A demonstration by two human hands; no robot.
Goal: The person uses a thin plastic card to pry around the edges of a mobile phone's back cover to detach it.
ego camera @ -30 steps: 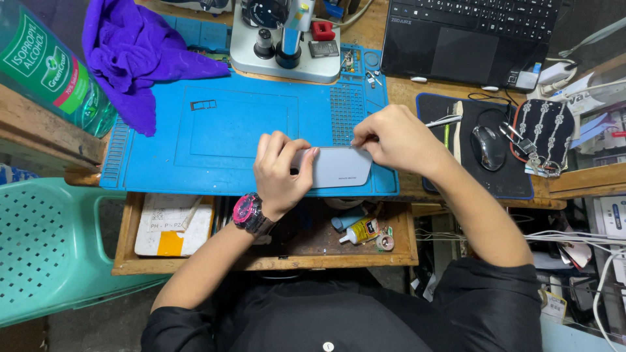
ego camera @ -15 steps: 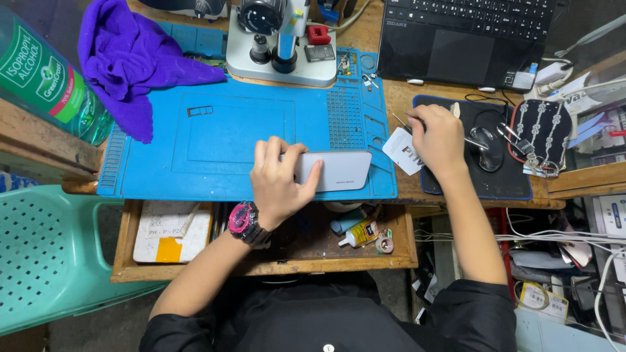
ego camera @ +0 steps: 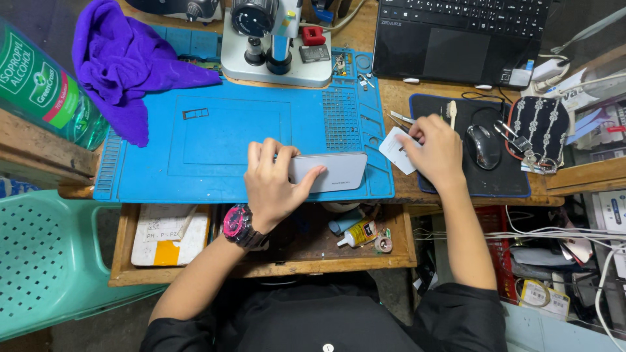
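we are in the holding-and-fetching step: our left hand [ego camera: 274,186] pins a silver-grey phone [ego camera: 329,171] face down on the near right corner of the blue repair mat [ego camera: 195,140], fingers [ego camera: 261,155] draped over its left end and the thumb pressed on its back, so it is grasped against the mat rather than lifted. our right hand [ego camera: 438,151] is just off the mat's right edge, over the left part of the black mouse pad [ego camera: 456,186], its fingers curled onto a small white card [ego camera: 398,150] that lies between the mat and the pad; we cannot tell whether the card is fully pinched or only touched. a thin pale stick [ego camera: 451,112] stands just beyond that hand, and a black mouse [ego camera: 484,146] lies further right of the mat. at the mat's far edge stands a microscope [ego camera: 277,42], and a purple cloth [ego camera: 130,72] covers its far left corner.

we judge the next move calls for a firm pinch on the card, then bringing it back across the mat's right edge to the phone's seam, while the left hand keeps the phone from sliding.
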